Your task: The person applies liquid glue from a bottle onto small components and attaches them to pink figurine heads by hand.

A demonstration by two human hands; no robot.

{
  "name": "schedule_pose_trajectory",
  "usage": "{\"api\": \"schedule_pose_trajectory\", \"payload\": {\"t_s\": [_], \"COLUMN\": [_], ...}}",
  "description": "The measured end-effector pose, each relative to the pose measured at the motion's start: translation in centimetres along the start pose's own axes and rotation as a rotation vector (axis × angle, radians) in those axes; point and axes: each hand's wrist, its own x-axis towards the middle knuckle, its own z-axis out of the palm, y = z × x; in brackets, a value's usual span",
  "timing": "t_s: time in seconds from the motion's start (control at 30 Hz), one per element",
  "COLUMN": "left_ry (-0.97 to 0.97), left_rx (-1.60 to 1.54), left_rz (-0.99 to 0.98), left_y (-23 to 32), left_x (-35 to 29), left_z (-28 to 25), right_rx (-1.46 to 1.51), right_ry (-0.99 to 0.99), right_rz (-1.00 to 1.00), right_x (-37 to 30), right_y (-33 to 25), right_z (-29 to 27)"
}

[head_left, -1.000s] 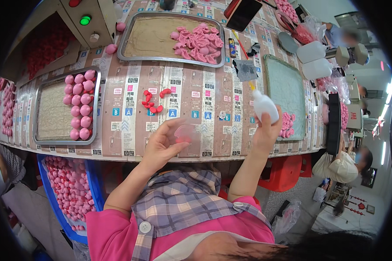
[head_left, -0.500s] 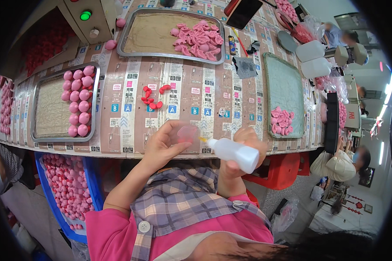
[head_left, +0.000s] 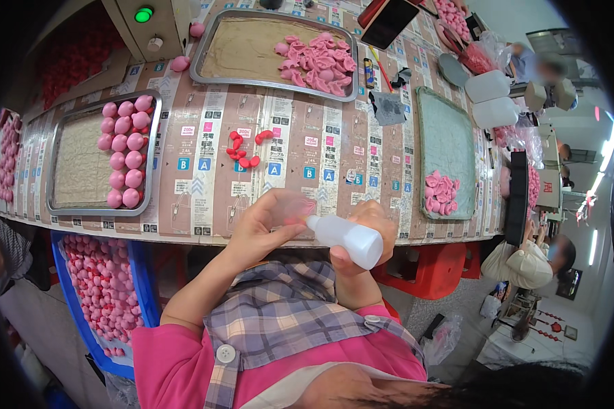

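from afar i see the right hand (head_left: 376,225) gripping a white squeeze bottle (head_left: 348,240), its tip (head_left: 312,221) right at a pink piece (head_left: 305,207) held by the left hand (head_left: 258,228). beyond that hand i spot red pieces (head_left: 237,154); to its left, a metal tray (head_left: 78,157) of pink balls (head_left: 119,143); right of the right hand, a pale green tray (head_left: 450,140).

Tray (head_left: 78,160) of balls (head_left: 119,142) left of bottle (head_left: 348,240)

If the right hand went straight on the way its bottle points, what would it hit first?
Probably the pink piece in the left hand; the white bottle points toward it, though depth is unclear.
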Motion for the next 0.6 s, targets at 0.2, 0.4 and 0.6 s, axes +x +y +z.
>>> {"api": "schedule_pose_trajectory", "payload": {"t_s": [0.2, 0.4, 0.6], "left_ry": [-0.010, 0.002, 0.008], "left_rx": [-0.017, -0.010, -0.027], "left_rz": [0.022, 0.006, 0.008], "left_y": [0.04, 0.05, 0.00], "left_x": [0.11, 0.02, 0.06], "left_z": [0.01, -0.17, -0.23], "right_rx": [-0.064, -0.080, -0.100], "right_ry": [-0.044, -0.040, -0.009], "right_rz": [-0.032, -0.036, -0.078], "right_x": [0.03, -0.13, -0.06], "right_y": [0.19, 0.11, 0.03], "right_z": [0.13, -0.04, -0.03]}}
